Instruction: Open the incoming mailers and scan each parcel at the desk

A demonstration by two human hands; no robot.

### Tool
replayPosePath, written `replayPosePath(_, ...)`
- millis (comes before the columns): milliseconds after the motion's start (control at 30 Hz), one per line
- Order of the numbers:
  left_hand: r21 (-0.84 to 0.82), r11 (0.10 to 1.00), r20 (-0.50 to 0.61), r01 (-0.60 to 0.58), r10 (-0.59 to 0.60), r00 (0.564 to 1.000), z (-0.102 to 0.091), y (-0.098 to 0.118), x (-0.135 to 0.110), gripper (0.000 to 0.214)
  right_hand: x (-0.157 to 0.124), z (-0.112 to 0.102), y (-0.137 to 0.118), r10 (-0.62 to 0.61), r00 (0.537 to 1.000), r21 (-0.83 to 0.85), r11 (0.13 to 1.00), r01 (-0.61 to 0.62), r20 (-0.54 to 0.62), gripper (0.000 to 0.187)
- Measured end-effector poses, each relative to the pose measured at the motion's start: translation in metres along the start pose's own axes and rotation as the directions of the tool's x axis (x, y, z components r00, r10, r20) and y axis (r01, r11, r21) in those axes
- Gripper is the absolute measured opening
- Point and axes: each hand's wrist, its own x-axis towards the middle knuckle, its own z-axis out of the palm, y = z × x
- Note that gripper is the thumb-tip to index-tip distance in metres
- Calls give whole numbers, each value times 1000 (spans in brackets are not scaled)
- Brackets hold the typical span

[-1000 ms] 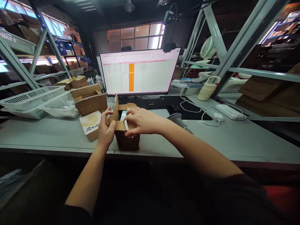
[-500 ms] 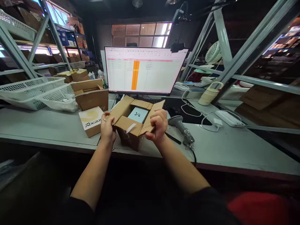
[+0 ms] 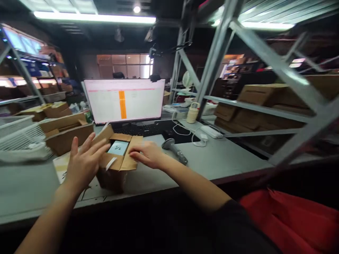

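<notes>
An open cardboard box (image 3: 111, 180) stands near the table's front edge with its flaps folded out. Inside it lies a pale blue box (image 3: 118, 147) with a dark squiggle on top. My left hand (image 3: 86, 162) is raised at the box's left side, fingers spread and nothing in it. Over the right flap (image 3: 129, 162) hovers or rests my right hand (image 3: 148, 154), its fingers loosely bent and not gripping; whether it touches the flap is unclear. A strip of white tape (image 3: 111, 163) sticks up from the front flap.
Behind the box stand a monitor (image 3: 143, 102) and keyboard (image 3: 140, 128). A barcode scanner (image 3: 175, 151) lies to the right, with a power strip (image 3: 212, 131) beyond. At left are another open carton (image 3: 69, 135), a printed box (image 3: 59, 167) and white baskets (image 3: 23, 141). Metal shelving (image 3: 254, 106) rises at right.
Both hands have let go of the box flaps; the left has opened with fingers spread. The right flap lies flatter. My view has turned right and up, bringing more shelving into sight.
</notes>
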Motion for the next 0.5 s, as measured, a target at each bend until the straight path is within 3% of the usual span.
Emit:
replayPosePath(67,41,988,194,-147,137,972,-4,-14,4,35,23,-12,-2,131,984,-74,990,-123,121,40)
replayPosePath(133,91,974,327,-206,167,930,-6,-27,7,40,43,-17,-2,224,956,-91,973,-210,188,32)
replayPosePath(233,182,954,408,-237,146,901,-8,-38,9,49,63,-16,0,267,924,-60,964,-261,274,27)
replayPosePath(300,216,952,379,-217,123,917,-9,-39,9,48,71,-15,1,258,905,-67,966,-251,337,26)
replayPosePath(367,194,966,283,-169,110,953,-9,-37,7,40,77,-16,1,223,880,-100,975,-200,419,30)
replayPosePath(433,113,981,118,-155,142,983,-6,-37,2,27,83,-19,0,168,848,-158,982,-101,502,43)
replayPosePath(500,28,983,-78,-182,183,980,1,-42,-7,15,91,-21,-4,109,810,-212,977,20,577,55)
